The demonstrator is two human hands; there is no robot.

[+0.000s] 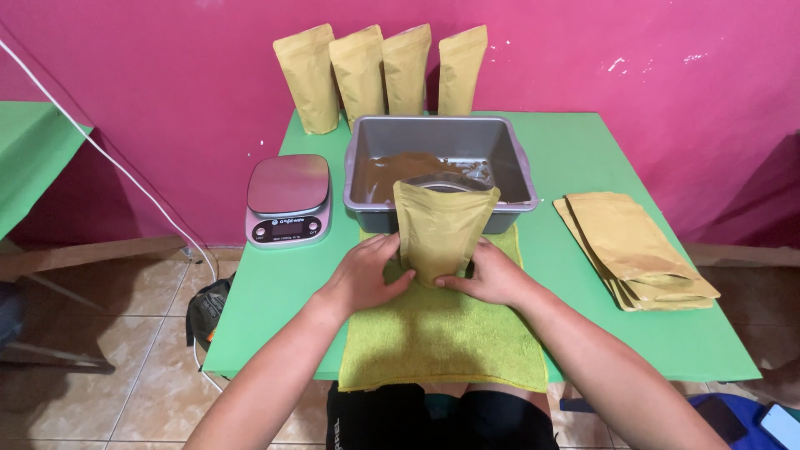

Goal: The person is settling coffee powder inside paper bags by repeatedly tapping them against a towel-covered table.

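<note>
Where the head camera looks down, a green bench stands against a pink wall, and a yellow-green towel lies on its near edge. On the towel, just in front of a grey tub, a tan stand-up pouch stands upright with its mouth open. The left hand presses against the pouch's lower left side, fingers curled about it, and the right hand holds the lower right side the same way, so both hands are closed on the pouch near its base. The grey tub sits just behind the pouch and holds a brown powder along its left and rear floor. To the left of the tub rests a small digital scale with a shiny steel plate. Behind the tub, four filled tan pouches stand in a row, leaning on the wall. To the right of the tub, well apart from the hands, lies a flat stack of empty tan pouches. A white cable runs slantwise past the bench, left of the scale.
</note>
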